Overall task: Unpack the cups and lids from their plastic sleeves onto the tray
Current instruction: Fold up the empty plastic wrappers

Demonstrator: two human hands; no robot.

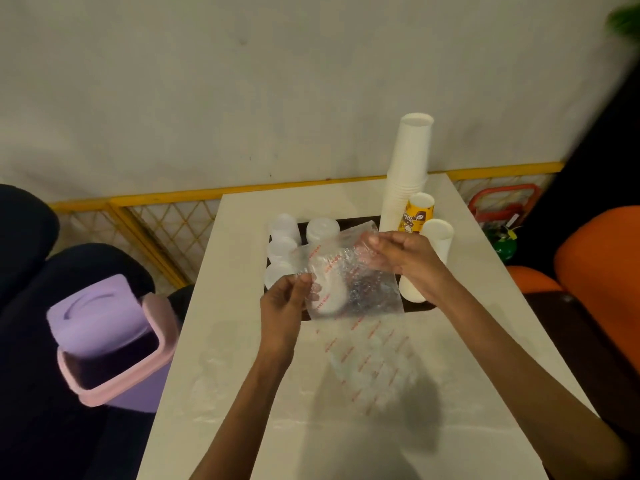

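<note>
A clear plastic sleeve (360, 282) with red print hangs above the dark tray (420, 306), with a few white lids (330, 296) still inside. My left hand (287, 303) pinches its lower left edge. My right hand (401, 254) pinches its upper right edge. On the tray's left side stand several stacks of translucent lids (284, 244). On its right stand a tall stack of white cups (408, 168), a yellow printed cup (417, 213) and a shorter white cup stack (436, 237), partly behind my right hand.
Another flat plastic sleeve (370, 362) with red print lies on the white table (221, 306) in front of the tray. A purple and pink bin (110, 344) with its lid tipped open stands on the floor at the left. An orange seat (599, 271) is at the right.
</note>
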